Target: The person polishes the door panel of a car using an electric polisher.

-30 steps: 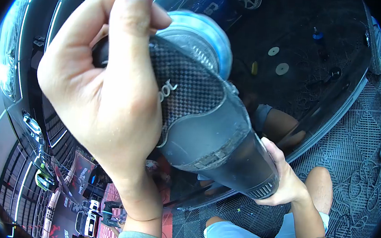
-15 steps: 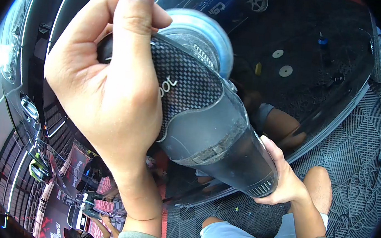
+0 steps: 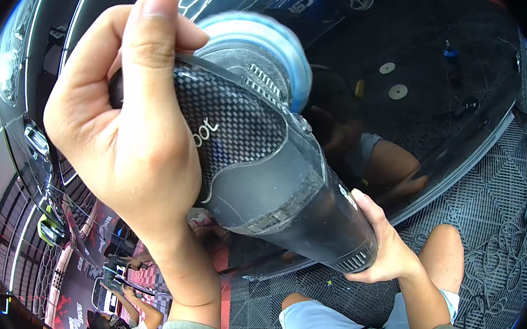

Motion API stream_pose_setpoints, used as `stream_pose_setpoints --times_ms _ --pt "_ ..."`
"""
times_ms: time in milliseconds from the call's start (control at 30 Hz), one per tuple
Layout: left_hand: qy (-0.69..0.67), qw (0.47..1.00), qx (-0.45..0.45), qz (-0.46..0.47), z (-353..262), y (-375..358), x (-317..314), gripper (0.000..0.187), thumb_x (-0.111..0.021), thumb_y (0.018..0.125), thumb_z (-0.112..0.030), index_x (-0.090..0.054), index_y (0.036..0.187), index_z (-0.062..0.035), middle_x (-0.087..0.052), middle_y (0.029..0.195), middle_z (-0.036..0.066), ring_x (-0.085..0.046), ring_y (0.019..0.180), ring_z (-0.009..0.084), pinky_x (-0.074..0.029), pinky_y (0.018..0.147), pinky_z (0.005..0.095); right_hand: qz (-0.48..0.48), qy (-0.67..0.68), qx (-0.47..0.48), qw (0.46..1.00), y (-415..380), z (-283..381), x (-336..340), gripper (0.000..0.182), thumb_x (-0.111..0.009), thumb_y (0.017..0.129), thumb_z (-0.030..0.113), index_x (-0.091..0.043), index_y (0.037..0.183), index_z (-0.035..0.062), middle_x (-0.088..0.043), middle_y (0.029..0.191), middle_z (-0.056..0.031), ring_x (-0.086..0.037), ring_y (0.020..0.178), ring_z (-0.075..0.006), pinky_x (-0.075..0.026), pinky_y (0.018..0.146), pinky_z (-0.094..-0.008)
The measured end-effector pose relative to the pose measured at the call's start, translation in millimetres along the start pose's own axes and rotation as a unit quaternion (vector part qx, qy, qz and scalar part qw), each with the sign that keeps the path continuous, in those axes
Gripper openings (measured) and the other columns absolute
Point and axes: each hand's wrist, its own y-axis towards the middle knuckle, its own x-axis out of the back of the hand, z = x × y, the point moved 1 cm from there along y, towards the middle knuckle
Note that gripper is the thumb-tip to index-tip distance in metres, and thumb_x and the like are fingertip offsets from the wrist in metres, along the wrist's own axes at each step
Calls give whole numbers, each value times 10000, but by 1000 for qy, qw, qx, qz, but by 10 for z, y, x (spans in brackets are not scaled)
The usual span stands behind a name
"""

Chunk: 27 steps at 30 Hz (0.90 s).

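A black car polisher [image 3: 261, 195] with a carbon-pattern head cover lies across the middle of the view. Its round pad [image 3: 297, 67], rimmed in pale blue and white, overlaps the glossy black car panel [image 3: 374, 42]. My left hand [image 3: 130, 115] is closed over the polisher's head, thumb lying along the top and fingers curled round the far side. At the slotted rear end of the body, my right hand [image 3: 388, 244] wraps the casing from below, its thumb uppermost.
The shiny panel mirrors a leg, a wheel and blue bodywork. White discs [image 3: 398, 92], a yellow block [image 3: 359, 88] and a blue-based bottle [image 3: 450, 50] show within its dark area. Grey grid flooring [image 3: 441, 211] carries a tangled cord [image 3: 499, 266] at right. Another person [image 3: 131, 316] is at lower left.
Both hands have shifted left with the polisher, the left hand also a little downward. The pad now sits further left over the panel. Both grips stay the same.
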Motion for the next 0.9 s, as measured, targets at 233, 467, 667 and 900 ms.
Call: stream_pose_setpoints --times_ms 233,467,667,900 --pt "20 999 32 6 27 -121 256 224 -562 954 -128 -661 879 58 -628 753 52 -532 710 86 -405 696 202 26 21 -1 999 58 22 -149 1116 -792 458 10 -300 1457 86 -414 1372 -201 -449 1257 -356 -353 1062 -410" --pt "58 998 30 -3 102 -249 526 225 -574 951 -141 -664 870 49 -620 736 45 -516 682 73 -389 647 195 32 13 10 999 118 37 -338 1089 -783 476 1 -307 1452 76 -441 1325 -202 -478 1196 -356 -377 1029 -404" --pt "47 998 42 -27 158 -353 625 217 -581 947 -146 -672 890 43 -625 747 50 -524 692 81 -391 671 199 41 -6 21 999 135 24 -463 1072 -785 490 -4 -312 1448 76 -455 1309 -203 -483 1177 -352 -386 1013 -399" --pt "60 998 33 -13 180 -455 717 224 -561 956 -139 -664 879 45 -623 761 59 -529 709 87 -395 686 204 56 -1 -8 998 97 -16 -547 1075 -785 490 -20 -317 1449 109 -449 1293 -184 -487 1178 -345 -406 1005 -392"
